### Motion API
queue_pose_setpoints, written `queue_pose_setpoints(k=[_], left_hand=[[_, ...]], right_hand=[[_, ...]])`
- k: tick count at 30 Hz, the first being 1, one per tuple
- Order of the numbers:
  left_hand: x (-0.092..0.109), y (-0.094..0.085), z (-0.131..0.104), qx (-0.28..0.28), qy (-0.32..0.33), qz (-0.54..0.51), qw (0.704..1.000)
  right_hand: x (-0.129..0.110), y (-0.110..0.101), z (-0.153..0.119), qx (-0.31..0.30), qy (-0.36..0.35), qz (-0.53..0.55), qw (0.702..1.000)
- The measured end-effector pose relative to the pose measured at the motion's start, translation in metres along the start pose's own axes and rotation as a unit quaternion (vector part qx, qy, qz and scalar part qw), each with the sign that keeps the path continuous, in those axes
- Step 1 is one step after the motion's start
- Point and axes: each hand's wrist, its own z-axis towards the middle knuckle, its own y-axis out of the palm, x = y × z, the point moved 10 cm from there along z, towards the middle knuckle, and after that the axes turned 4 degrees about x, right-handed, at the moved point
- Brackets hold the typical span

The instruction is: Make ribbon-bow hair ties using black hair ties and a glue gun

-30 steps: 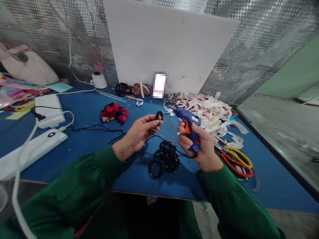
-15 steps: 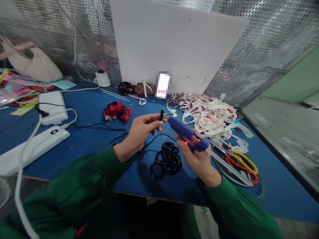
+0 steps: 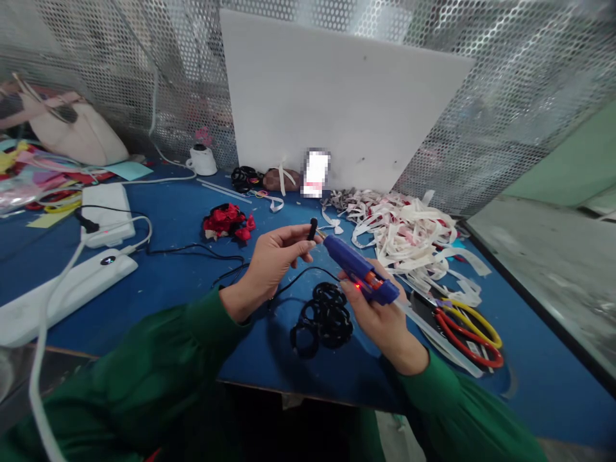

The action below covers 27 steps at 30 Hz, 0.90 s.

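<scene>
Between thumb and fingers, my left hand (image 3: pixel 274 260) pinches a small black band (image 3: pixel 312 229), held upright above the table. My right hand (image 3: pixel 378 314) is wrapped round a blue glue gun (image 3: pixel 353 263) with a red light glowing on it. The gun's nozzle points left and is at or very near the black band; exact contact cannot be made out. A clear glue stick (image 3: pixel 440 340) sticks out of the gun's back end. Below and between the hands, a pile of black hair bands (image 3: pixel 332 314) lies on the blue table (image 3: pixel 183 327).
Red fabric pieces (image 3: pixel 226 222) lie left of centre. White power strips (image 3: pixel 67 292) with cables are at the left. A heap of pale ribbons (image 3: pixel 409 224) and scissors (image 3: pixel 471 333) lie at the right. A white board (image 3: pixel 337 96) and a phone (image 3: pixel 315 173) stand behind.
The whole view has shifted, so things appear slightly lower. Both hands keep their holds, and the nozzle stays beside the black band.
</scene>
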Motion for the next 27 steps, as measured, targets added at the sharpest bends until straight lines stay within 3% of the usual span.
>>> queue_pose_setpoints(k=[27], left_hand=[[0.0068,0.0000,-0.0033,0.014,0.016,0.028,0.999]], right_hand=[[0.0004,0.0034,0.0010,-0.013,-0.011,-0.055,0.998]])
